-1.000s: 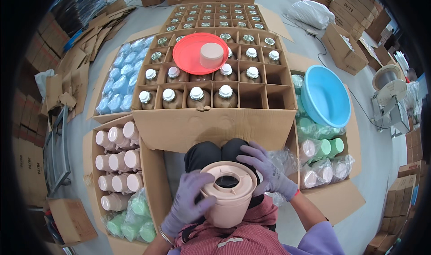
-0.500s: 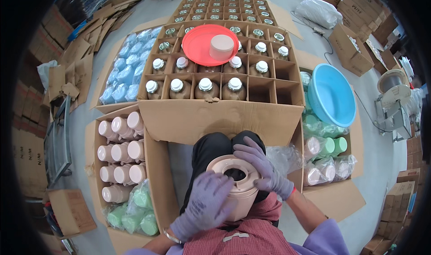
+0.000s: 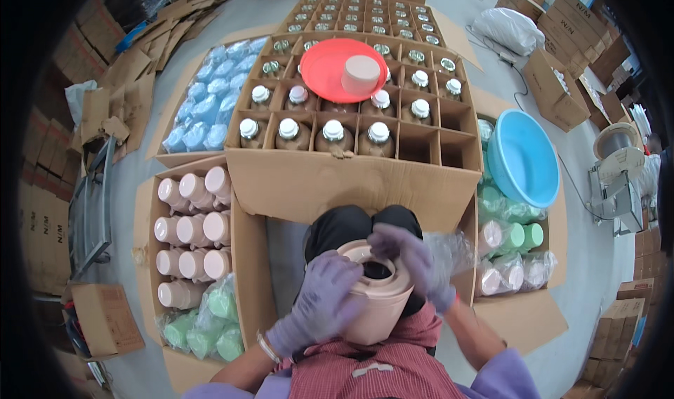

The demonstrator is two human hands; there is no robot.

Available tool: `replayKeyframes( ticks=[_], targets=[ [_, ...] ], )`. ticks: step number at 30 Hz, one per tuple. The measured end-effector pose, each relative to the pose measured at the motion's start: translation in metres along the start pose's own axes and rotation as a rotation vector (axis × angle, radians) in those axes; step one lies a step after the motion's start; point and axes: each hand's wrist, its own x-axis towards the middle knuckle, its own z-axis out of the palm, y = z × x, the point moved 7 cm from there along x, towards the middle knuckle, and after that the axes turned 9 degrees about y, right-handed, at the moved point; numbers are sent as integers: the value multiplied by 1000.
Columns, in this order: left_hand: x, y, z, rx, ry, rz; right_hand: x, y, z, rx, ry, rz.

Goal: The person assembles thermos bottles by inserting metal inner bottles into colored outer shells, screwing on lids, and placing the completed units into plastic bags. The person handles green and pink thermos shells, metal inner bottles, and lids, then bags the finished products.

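A pale pink plastic flask shell (image 3: 379, 318) stands upright between my thighs, tilted slightly. Its top carries a pink ring collar (image 3: 386, 284) around a dark round opening. My left hand (image 3: 323, 293), in a lavender work glove, curls its fingers over the left side of the rim. On the other side my right hand (image 3: 415, 262), gloved alike and smeared by motion, bends its fingers over the far right part of the collar. The palm side of both hands is hidden.
Ahead is a divided carton (image 3: 351, 185) of bottles, many white-capped, bearing a red basin (image 3: 319, 72) with a pink cup (image 3: 361, 74). Pink shells (image 3: 190, 229) fill the left carton. A blue basin (image 3: 526, 159) rests on the right carton; blue wrapped pieces (image 3: 205, 109) lie far left.
My right hand has shifted slightly right on the rim, its fingers more bent. My left hand has turned a little and stays at the rim. The whole view has swung slightly left.
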Motion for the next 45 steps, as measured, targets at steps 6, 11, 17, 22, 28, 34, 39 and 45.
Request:
replayKeyframes(
  ticks=[6, 11, 17, 22, 28, 34, 39, 45],
  targets=[
    [-4, -31, -25, -289, 158, -304, 25, -18, 3, -305, -94, -46],
    [2, -62, 6, -247, 199, -362, 8, -79, 31, -690, -154, -445],
    [-34, -65, -14, -1003, 327, -503, -20, -42, -55, -660, 159, -107],
    [-42, -85, -23, -823, 205, -616, -22, -31, -72, -706, 80, -1],
    [47, -46, -8, -530, -49, -269, 28, -12, -23, -56, 241, 214],
    [95, -60, -18, -809, 362, -631, 76, -78, -30, -728, 439, -417],
    [118, -35, -8, -441, 405, -410, 79, -64, -10, -412, 391, -160],
    [125, -15, 26, 449, 123, 342, 66, 21, -90, 563, 303, 320]
  ],
)
